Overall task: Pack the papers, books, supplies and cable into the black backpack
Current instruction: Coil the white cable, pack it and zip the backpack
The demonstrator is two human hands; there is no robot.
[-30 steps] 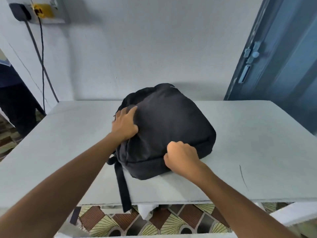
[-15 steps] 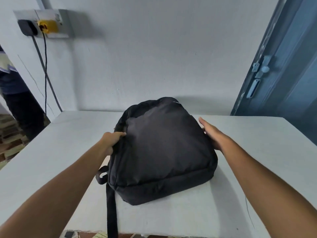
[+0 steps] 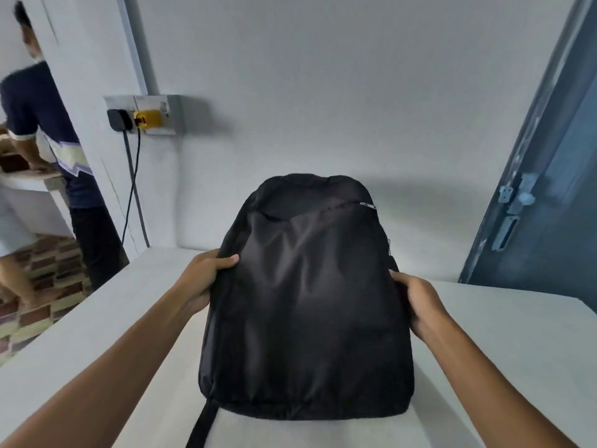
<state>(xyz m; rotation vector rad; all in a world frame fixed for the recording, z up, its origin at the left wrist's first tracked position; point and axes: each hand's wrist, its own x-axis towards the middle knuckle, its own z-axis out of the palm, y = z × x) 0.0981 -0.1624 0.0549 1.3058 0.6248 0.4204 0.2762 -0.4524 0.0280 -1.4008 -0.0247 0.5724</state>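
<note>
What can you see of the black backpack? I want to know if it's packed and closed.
The black backpack is soft, matte fabric, full and rounded, tipped up off the white table, front panel facing the camera. A front pocket zipper runs across near the top, its pull at the right; it looks closed. A strap hangs from the lower left. The left hand and right hand grip its sides. Its contents are hidden.

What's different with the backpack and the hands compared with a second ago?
The black backpack was lying flat on the white table; now it is tipped up, front panel towards the camera. The left hand left its top and grips its left edge; the right hand left the near end and grips its right edge. Its zip still looks closed, and the strap still hangs at the near left.
</note>
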